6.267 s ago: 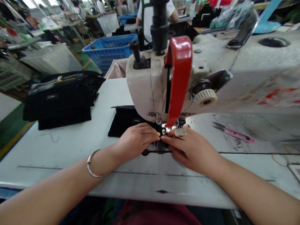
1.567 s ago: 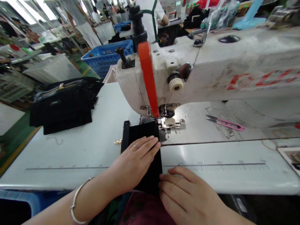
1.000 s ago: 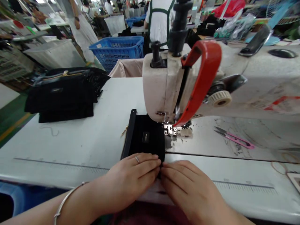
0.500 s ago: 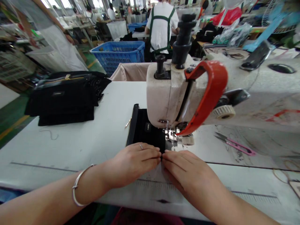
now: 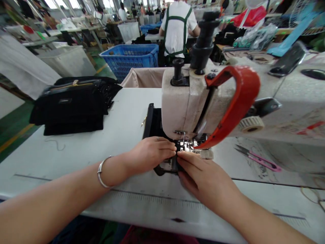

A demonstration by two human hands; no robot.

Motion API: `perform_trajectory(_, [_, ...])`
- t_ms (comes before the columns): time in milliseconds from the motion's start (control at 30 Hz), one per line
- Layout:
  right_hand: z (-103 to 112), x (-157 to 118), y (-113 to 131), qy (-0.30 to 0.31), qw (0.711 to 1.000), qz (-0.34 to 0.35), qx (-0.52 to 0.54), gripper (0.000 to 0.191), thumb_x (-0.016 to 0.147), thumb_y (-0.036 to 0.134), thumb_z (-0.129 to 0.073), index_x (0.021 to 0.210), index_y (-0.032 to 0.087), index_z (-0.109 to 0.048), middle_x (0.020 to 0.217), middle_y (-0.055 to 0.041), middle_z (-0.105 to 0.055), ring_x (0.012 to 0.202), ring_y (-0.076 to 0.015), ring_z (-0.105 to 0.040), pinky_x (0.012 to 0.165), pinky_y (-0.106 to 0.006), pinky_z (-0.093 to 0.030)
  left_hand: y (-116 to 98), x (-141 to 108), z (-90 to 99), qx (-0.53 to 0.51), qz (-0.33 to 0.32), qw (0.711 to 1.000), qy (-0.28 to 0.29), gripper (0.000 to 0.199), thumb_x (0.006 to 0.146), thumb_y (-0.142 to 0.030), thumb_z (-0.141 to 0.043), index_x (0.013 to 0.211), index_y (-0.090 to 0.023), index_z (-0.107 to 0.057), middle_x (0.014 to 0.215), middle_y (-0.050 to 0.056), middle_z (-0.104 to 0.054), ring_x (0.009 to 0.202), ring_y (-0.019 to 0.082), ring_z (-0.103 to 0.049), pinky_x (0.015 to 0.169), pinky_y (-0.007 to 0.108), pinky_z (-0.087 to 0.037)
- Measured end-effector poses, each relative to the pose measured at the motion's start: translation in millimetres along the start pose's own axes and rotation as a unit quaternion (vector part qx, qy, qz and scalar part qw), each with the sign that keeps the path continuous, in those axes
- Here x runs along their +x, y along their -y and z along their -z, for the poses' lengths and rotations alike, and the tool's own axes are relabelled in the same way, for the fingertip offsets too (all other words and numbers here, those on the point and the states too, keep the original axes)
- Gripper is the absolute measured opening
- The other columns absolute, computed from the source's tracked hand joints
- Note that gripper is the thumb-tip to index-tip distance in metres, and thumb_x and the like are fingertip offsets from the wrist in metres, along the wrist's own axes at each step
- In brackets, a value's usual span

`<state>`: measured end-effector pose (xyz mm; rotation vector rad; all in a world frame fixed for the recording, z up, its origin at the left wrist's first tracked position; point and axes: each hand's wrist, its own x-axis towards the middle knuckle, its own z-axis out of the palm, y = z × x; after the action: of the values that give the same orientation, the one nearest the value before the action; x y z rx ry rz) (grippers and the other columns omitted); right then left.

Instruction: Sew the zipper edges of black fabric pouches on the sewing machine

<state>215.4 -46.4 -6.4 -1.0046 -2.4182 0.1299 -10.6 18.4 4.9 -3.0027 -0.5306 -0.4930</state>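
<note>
The left hand [image 5: 151,154] lies over the near part of a black fabric pouch [image 5: 155,123], fingers held together and stretched toward the presser foot [image 5: 186,145]; the right hand [image 5: 207,178] comes in from the other side, its fingers also close together, and the two sets of fingertips nearly meet just in front of the foot. Whether either one pinches the cloth or merely presses it flat cannot be told, since the fingers hide the near edge. The pouch lies on the table [image 5: 129,117] beneath and beyond the left hand, running away from it to the left of the needle area and partly behind the head of the sewing machine [image 5: 177,105]. It looks light, soft and matt, so it should grip the skin well yet crease if pushed from one point; the long dark band on its left side seems stiffer, and a gold zip pull [image 5: 144,121] sticks out there. A flat hold near the right edge, fingertips clear of the needle, would probably guide it best. Farther out, pink-handled snips [image 5: 259,159] lie right of the machine head, and a stack of black pouches [image 5: 72,106] sits at the table's far left.
</note>
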Motion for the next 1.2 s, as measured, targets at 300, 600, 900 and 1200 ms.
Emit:
perform_trajectory(300, [-2.4, -3.5, -1.6, -0.020, 1.000, 0.010, 0.016, 0.027, 0.091, 0.013, -0.052, 0.115, 0.010, -0.063, 0.119, -0.0128, -0.065, 0.109, -0.0256, -0.062, 0.091, -0.043, -0.057, 18.1, 10.7, -8.3, 0.019, 0.073, 0.997, -0.006, 0.021, 0.096, -0.018, -0.049, 0.101, -0.019, -0.069, 0.107, 0.002, -0.072, 0.107, 0.015, -0.065, 0.096, 0.027, -0.051])
perform_trajectory(600, [-0.5, 2.0, -1.8, -0.009, 1.000, 0.010, 0.009, 0.025, 0.092, 0.015, -0.048, 0.108, 0.010, -0.067, 0.114, -0.0129, -0.068, 0.100, -0.0245, -0.065, 0.081, -0.041, -0.058, 16.9, 7.6, -9.5, -0.009, 0.107, 0.994, -0.008, 0.027, 0.096, -0.017, -0.046, 0.104, -0.023, -0.071, 0.111, 0.000, -0.072, 0.105, 0.015, -0.065, 0.097, 0.031, -0.051])
perform_trajectory(900, [-1.7, 1.3, -2.5, 0.004, 1.000, 0.014, 0.013, 0.025, 0.092, 0.015, -0.048, 0.108, 0.011, -0.067, 0.115, -0.0122, -0.067, 0.102, -0.0241, -0.064, 0.082, -0.041, -0.056, 19.4, 7.9, -10.8, -0.009, 0.112, 0.994, -0.001, 0.026, 0.095, -0.016, -0.047, 0.103, -0.022, -0.071, 0.101, 0.000, -0.074, 0.097, 0.017, -0.067, 0.092, 0.033, -0.051])
perform_trajectory(1200, [2.2, -5.4, -4.3, 0.012, 1.000, -0.007, 0.017, 0.037, 0.090, 0.010, -0.050, 0.125, 0.013, -0.059, 0.122, -0.0102, -0.064, 0.103, -0.0233, -0.061, 0.087, -0.040, -0.054, -23.9, 21.9, 29.5, -0.085, 0.196, 0.972, 0.102, 0.023, 0.093, -0.016, -0.051, 0.107, -0.017, -0.069, 0.108, 0.005, -0.069, 0.103, 0.020, -0.063, 0.095, 0.035, -0.052])
